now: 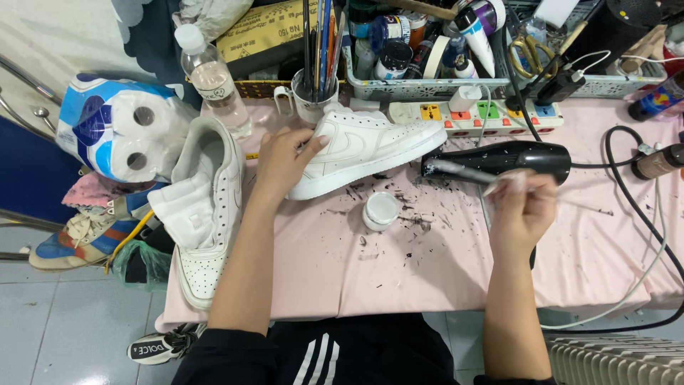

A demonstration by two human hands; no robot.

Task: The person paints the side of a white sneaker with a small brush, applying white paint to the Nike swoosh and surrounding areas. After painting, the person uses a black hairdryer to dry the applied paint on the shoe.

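White sneaker (370, 146) under left-hand fingers (303, 146)

At the left edge of the table stands a soft plastic pack of toilet paper rolls (117, 128), blue and white, with two roll ends showing on its side. Behind it, a clear plastic bottle (212, 77) with a white cap carries a pale label around its middle. Further back lies a flat yellow cardboard box (263, 30) with dark print on its face. In the grey basket (427, 87) at the back stand small paint jars and tubes, several with coloured labels, too small to tell apart. At the far right edge lies a small can (659, 100), blue and red.
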